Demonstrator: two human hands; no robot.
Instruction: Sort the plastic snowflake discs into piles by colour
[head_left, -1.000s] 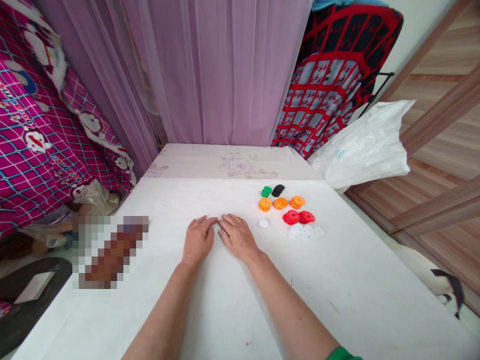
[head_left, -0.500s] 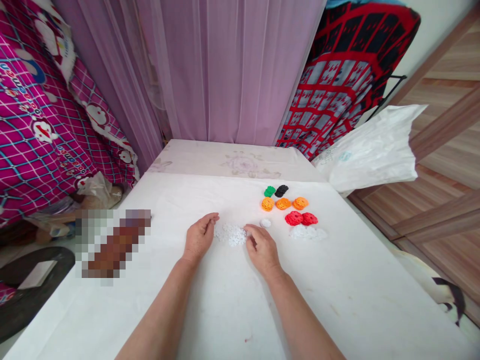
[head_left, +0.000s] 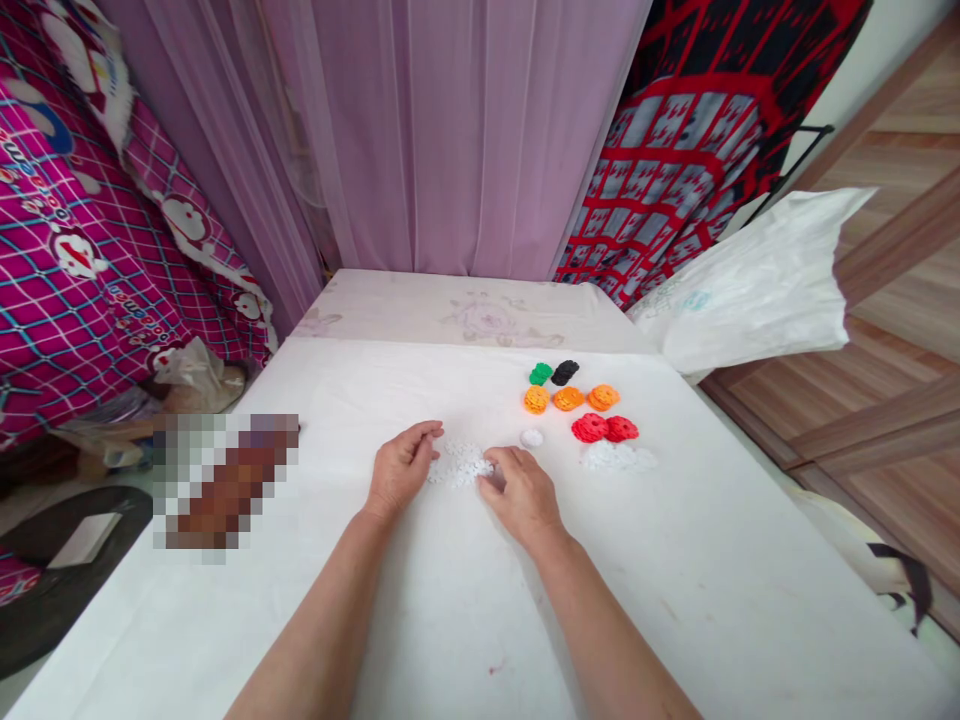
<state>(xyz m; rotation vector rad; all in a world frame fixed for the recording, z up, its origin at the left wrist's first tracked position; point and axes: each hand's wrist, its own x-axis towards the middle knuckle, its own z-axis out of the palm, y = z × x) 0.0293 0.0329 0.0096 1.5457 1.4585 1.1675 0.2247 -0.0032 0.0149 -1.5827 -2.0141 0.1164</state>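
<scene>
Between my hands lies a loose pile of small white snowflake-shaped discs (head_left: 456, 462) on the white tablecloth. My left hand (head_left: 403, 466) rests at the pile's left edge, its fingers loosely curved and apart, with nothing visible in them. At the right edge, my right hand (head_left: 523, 492) has its thumb and forefinger closed on a white disc (head_left: 484, 466). Its other fingers are folded in and partly hidden. Just beyond that hand is a small white stack (head_left: 532, 438).
Grouped at the right are a green stack (head_left: 540, 374), a black stack (head_left: 565, 372), orange stacks (head_left: 568, 399), red stacks (head_left: 604, 428) and a white row (head_left: 619, 457). A blurred-out item (head_left: 232, 485) lies left. A white plastic bag (head_left: 750, 285) stands at the table's right edge.
My right thumb and forefinger have come together on a disc at the pile's right edge. My left hand has barely moved. The view has shifted slightly.
</scene>
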